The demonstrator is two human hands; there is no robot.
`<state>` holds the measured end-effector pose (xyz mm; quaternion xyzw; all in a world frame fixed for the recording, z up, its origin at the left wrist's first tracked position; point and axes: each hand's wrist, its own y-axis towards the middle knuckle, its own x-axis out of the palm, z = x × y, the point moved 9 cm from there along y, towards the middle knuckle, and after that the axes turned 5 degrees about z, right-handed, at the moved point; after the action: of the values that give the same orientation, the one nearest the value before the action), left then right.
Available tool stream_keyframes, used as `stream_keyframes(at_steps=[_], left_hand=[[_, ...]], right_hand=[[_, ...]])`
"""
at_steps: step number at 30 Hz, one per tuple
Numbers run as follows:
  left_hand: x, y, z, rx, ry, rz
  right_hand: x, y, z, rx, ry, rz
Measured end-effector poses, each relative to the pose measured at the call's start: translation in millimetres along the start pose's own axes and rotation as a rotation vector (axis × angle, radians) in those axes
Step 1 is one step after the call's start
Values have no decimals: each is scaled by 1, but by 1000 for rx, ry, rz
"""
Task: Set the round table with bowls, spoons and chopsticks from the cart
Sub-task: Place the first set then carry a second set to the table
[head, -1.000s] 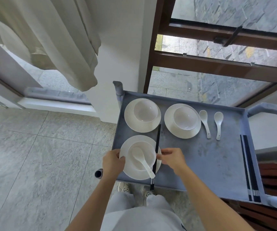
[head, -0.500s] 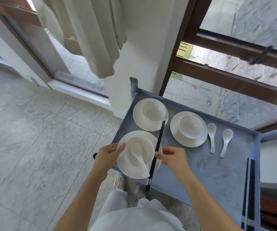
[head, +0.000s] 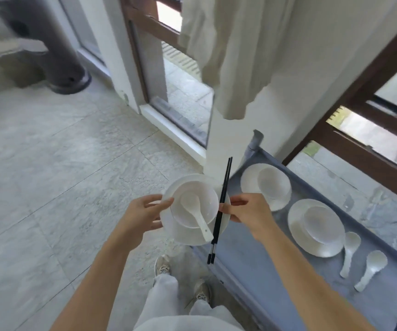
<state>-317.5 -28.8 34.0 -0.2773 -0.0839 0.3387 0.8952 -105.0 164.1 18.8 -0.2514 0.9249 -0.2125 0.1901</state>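
The left hand (head: 142,218) grips the left rim of a white plate (head: 183,235), thumb on top reaching to the bowl's edge and fingers curled underneath. The right hand (head: 247,211) holds the opposite rim and pinches a pair of black chopsticks (head: 223,187) against it with thumb and fingertips. The sticks lie across the plate's right side, their ends sticking out past it both ways. On the plate sits a white bowl (head: 207,201) with a white spoon (head: 193,211) in it, its handle resting over the near rim.

This set is held in the air across the left edge of the grey cart (head: 252,271), mostly above the tiled floor.

On the cart, a second bowl on its plate (head: 248,181) stands at the far left corner. A third bowl and plate (head: 297,225) stand just beside it to the right. Two loose spoons (head: 349,249) lie side by side further right.
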Motion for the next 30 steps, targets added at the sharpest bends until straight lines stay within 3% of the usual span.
stream_keyframes(at_steps=[8,20,30], left_hand=[[-163,-15,-9,-24,-189,311],[-496,-62,-48,-37,-422,698],[-715,-91,-83,-80,-623,1017]], right_hand=[[180,23,-70,-108,-179,-270],[573,-29,-157,-219,-364,-689],[863,-88,-208,-291,-509,-1002]])
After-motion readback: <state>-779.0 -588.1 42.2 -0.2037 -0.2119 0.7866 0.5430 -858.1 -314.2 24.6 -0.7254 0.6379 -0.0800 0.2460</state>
